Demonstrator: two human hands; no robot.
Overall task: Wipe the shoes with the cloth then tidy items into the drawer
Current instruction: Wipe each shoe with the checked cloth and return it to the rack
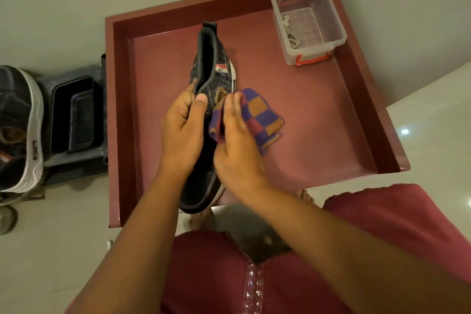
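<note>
A dark mesh shoe (211, 69) with a white sole is held on its side above the open maroon drawer (318, 115). My left hand (182, 130) grips the shoe at its middle, thumb on the upper. My right hand (237, 143) holds a purple, red and orange checked cloth (257, 116) against the shoe's side. The shoe's toe end lies below my wrists, partly hidden. A second dark shoe (19, 130) with a white sole lies at the far left on the floor.
A clear plastic box (309, 20) with red clips stands in the drawer's far right corner, small metal pieces inside. A dark plastic stool or bin (74, 115) sits left of the drawer. Pale tiled floor (433, 122) surrounds it. My maroon garment fills the bottom.
</note>
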